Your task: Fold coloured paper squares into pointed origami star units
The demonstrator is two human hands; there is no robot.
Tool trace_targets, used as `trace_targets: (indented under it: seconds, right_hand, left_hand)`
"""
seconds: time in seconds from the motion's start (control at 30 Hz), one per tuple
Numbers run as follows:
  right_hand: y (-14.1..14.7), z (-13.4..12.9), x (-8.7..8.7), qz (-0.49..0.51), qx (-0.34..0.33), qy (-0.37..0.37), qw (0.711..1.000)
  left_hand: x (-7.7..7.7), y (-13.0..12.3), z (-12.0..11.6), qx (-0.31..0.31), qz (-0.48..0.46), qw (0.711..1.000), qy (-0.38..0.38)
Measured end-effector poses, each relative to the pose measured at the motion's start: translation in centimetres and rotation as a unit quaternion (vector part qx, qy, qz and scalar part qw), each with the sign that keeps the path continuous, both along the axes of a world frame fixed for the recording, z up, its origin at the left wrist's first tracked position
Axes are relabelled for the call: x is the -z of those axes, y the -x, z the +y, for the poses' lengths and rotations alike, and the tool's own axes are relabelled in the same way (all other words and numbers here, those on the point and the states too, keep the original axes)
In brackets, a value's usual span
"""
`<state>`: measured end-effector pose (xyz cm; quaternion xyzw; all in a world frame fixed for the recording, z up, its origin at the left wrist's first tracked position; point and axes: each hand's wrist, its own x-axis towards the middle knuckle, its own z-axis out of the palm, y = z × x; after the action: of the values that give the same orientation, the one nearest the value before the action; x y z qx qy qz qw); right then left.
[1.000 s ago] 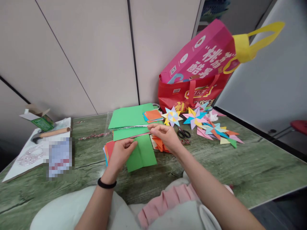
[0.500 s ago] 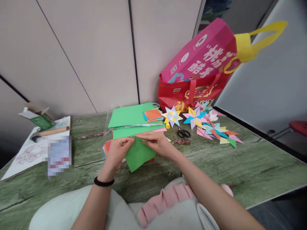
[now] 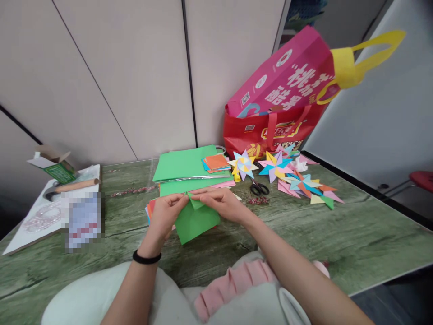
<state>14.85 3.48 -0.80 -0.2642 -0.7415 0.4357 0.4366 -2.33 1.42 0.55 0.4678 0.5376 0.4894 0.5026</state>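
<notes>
A green sheet of paper [image 3: 196, 224] is held up between my two hands, with a small flap folded over at its top edge. My left hand [image 3: 165, 211] pinches the upper left part of the sheet. The fingers of my right hand [image 3: 219, 202] are closed on the top right part, at the folded flap. Behind my hands lie a stack of green paper [image 3: 182, 163] and a small pile of orange and blue squares [image 3: 216, 162]. Some coloured sheets [image 3: 151, 208] stick out beside my left wrist.
Folded paper stars [image 3: 243, 165], black scissors [image 3: 259, 188] and loose folded pieces [image 3: 304, 184] lie to the right. Red and pink bags [image 3: 260, 131] stand behind them. At the left are a white board [image 3: 30, 221], a wooden-handled tool [image 3: 76, 185] and an opened green box [image 3: 60, 172].
A small flap at the top of the green sheet is now folded over towards me, and my right fingers have shifted slightly along it. The lower part of the sheet has tilted a little.
</notes>
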Motion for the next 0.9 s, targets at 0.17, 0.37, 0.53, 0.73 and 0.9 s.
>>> trace_targets:
  seconds: [0.17,0.37,0.53,0.73,0.9]
  right_hand:
    - [0.1,0.4,0.7,0.012,0.040,0.076,0.996]
    - [0.3,0.7,1.3,0.059,0.013,0.259,0.964]
    - [0.3,0.5,1.1,0.066,0.014,0.322,0.944]
    - [0.4,0.6,1.6,0.044,0.032,0.299,0.953]
    - [0.7,0.6,1.7,0.039,0.020,0.236,0.971]
  left_hand:
    - [0.2,-0.1,-0.1,0.020,0.025,0.999,-0.009]
    - [0.4,-0.2,0.0,0.042,0.087,0.995,-0.028]
    - [0.2,-0.3,-0.1,0.054,0.112,0.992,-0.037]
    - [0.2,-0.8,-0.4,0.055,0.129,0.989,-0.035]
    - [0.5,-0.8,-0.3,0.026,0.137,0.989,-0.054]
